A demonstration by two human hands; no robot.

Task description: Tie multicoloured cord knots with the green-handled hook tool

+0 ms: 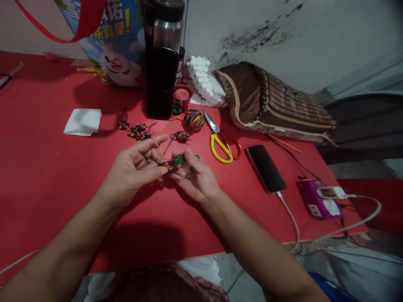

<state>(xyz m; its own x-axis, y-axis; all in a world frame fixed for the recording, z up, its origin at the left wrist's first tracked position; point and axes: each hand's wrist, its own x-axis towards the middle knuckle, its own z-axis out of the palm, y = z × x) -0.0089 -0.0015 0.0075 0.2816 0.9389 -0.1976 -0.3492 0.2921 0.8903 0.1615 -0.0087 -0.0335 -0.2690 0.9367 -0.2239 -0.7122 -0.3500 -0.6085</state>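
My left hand [138, 165] pinches a small multicoloured crochet piece [170, 167] between thumb and fingers, and an orange strand of yarn runs over its raised index finger. In my right hand [197, 174] is a crochet hook [181, 159] with a green grip; its thin metal shaft reaches into the loops of the piece. Just beyond the hands lie a small wound bit of yarn [182, 136] and a larger multicoloured yarn ball [194, 119]. Several finished-looking crochet bits [135, 131] rest behind my left hand.
Scissors [220, 147] with yellow and red handles lie right of the yarn. A phone [265, 168] charges beside a purple power box [319, 199]. Behind stand an upright black phone [161, 82], a steel bottle [168, 31] and a blue bag [116, 46]. A folded white paper [82, 122] lies left.
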